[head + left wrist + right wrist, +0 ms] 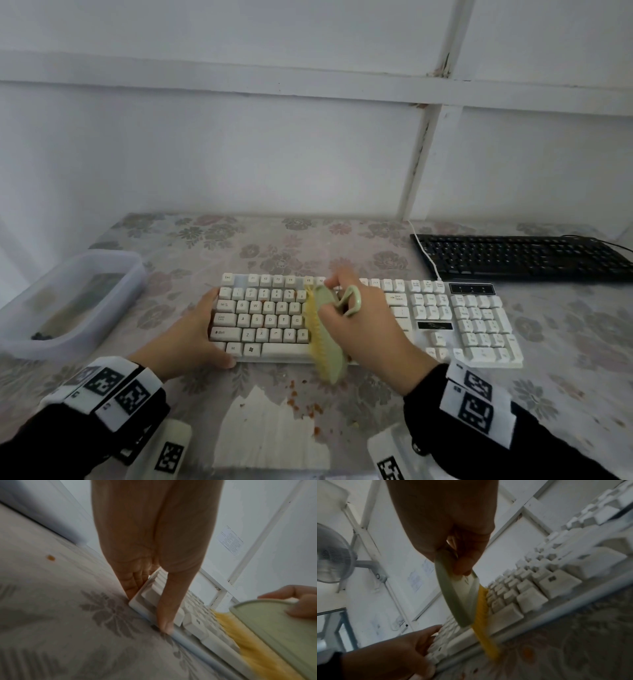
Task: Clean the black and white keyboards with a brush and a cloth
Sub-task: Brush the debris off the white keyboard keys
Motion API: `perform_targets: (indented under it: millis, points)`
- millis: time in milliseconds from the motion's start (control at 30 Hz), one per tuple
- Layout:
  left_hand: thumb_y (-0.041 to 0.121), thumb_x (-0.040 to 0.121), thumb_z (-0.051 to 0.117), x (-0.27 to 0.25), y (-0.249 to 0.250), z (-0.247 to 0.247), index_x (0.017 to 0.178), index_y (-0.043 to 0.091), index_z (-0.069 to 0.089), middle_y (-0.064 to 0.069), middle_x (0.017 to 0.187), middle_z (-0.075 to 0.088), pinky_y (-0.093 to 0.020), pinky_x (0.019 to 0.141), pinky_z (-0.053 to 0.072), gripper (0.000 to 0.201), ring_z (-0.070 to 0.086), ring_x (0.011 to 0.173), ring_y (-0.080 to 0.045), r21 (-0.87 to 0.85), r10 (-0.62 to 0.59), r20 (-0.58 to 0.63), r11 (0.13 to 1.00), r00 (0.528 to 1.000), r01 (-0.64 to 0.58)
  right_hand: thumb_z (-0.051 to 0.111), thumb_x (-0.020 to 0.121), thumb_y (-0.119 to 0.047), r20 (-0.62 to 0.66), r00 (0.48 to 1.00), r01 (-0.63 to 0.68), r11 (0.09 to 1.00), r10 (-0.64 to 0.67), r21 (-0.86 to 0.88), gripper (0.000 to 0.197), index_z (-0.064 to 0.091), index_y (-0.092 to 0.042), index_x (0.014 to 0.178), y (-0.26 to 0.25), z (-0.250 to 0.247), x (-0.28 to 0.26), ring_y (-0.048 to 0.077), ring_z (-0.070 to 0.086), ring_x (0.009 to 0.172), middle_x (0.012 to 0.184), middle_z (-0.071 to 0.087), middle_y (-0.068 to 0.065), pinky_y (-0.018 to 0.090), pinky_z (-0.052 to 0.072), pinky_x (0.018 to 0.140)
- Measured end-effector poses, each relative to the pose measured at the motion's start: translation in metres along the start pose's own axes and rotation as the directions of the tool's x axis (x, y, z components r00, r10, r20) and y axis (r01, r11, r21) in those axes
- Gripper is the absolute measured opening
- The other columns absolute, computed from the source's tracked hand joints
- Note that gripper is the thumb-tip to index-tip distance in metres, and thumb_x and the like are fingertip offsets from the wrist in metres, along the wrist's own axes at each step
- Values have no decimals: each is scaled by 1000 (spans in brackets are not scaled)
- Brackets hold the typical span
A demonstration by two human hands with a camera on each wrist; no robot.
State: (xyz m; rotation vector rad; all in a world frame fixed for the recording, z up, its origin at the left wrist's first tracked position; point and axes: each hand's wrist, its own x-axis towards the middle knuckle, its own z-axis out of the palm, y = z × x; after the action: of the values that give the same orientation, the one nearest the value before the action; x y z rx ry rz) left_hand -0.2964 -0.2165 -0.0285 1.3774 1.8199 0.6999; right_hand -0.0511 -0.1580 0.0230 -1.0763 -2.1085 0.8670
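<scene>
- Head view: I see the white keyboard (370, 322) flat in the middle of the flowery tabletop (565, 387). The black keyboard (524, 257) lies behind it on the right, just beside its far right corner.
- My left hand (191, 339) is at the white kbd's left end, grip wide, fingers straight along the end, thumb at the front edge.
- My right hand (363, 325) holds the green brush (325, 339), grip tight on it. Yellow bristles face left and touch the keys near the middle. The brush tip sticks out past the front edge.
- Orange crumbs (305, 401) lie on the tabletop in front, next to a white cloth (270, 435).
- A see-through plastic box (68, 301) sits on the left, apart from the kbd.
- Left wrist view: left hand (154, 547) w/ thumb (165, 615) on the front left corner of the white keyboard (193, 623). Brush (274, 626) is on the right, bristles on the keys.
- Right wrist view: right hand (447, 524) pinches the brush (453, 599) at its top. Bristles sit on the white keyboard (539, 588). Left hand (399, 654) is at the far end. A fan (332, 555) is on the wall.
</scene>
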Motion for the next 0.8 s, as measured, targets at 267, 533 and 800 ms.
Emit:
perform_targets:
  millis: [267, 533, 800]
  points:
    - [16, 45, 81, -2, 1, -1, 130, 43, 22, 10, 121, 58, -38, 97, 49, 107, 59, 109, -9, -32, 16, 15, 999, 1000, -15, 54, 90, -13, -10, 990, -142, 983, 144, 114, 9, 56, -19, 84, -13, -39, -6, 7, 49, 48, 70, 58, 1, 15, 36, 35]
    - [22, 43, 82, 0, -3, -4, 142, 37, 24, 15, 130, 54, -37, 106, 42, 116, 52, 120, -4, -46, 65, 63, 997, 996, -63, 53, 88, -13, -206, 972, -94, 989, 116, 112, 18, 59, -25, 100, -7, -63, 17, 11, 52, 53, 66, 57, 2, 24, 46, 38]
    - [-12, 63, 75, 0, -1, -9, 124, 47, 31, 16, 119, 59, -9, 82, 46, 96, 55, 108, 10, -30, 67, 105, 997, 992, -65, 54, 87, -15, -227, 969, -74, 993, 94, 95, 19, 61, -25, 100, 0, -52, 21, 13, 49, 55, 67, 58, 5, 21, 40, 43]
